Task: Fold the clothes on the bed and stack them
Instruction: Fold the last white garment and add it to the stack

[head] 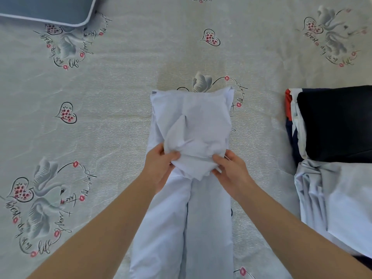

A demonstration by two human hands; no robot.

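Bare forearms enter from the lower edge and converge on a pale lilac-white garment (193, 228) of thin, smooth woven cloth, laid lengthwise down the middle of the bed. Its near part lies flat as two long panels side by side with a narrow dark seam line between them; its far part is doubled back into a soft, creased, rounded bundle resting on the lower layer. Left hand (159, 166) pinches the bundle's left edge, thumb on top and fingers curled beneath the cloth; right hand (231, 170) grips the right edge likewise, thumb over the fold. Bedsheet (112, 109) is pale grey with a fine pebbled texture, printed with swans, red-dotted hearts and looping script. At far left lies the rounded corner of a blue pillow (46, 9) with white piping. At right, touching one another, lie a dark navy folded item (338, 125) with red and white trim and a crumpled pale cloth (338, 198).
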